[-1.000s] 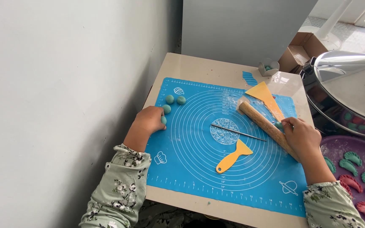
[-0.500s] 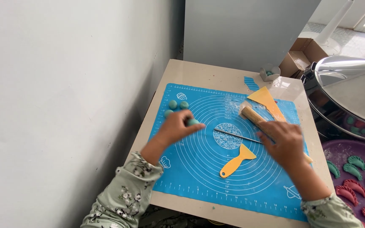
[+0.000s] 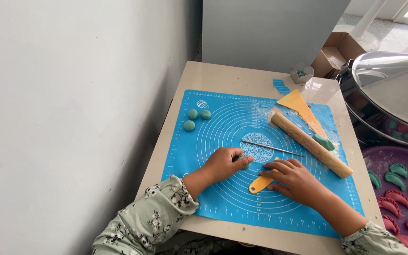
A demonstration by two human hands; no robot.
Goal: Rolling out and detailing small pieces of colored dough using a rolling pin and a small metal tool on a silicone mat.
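You have one view only, from the camera on your head. It looks steeply down and forward over the bench [image 3: 223, 78], close enough that your forearms enter from the bottom edge and the blue mat [image 3: 223, 198] fills the middle. The white wall [image 3: 72, 118] takes the left side; the steel steamer [image 3: 393, 94] and purple tray [image 3: 378, 163] are cut by the right edge.

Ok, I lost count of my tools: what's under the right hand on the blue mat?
Under the right hand lies a small yellow scraper on the blue mat; only its handle end shows. Its blade is covered by the fingers.
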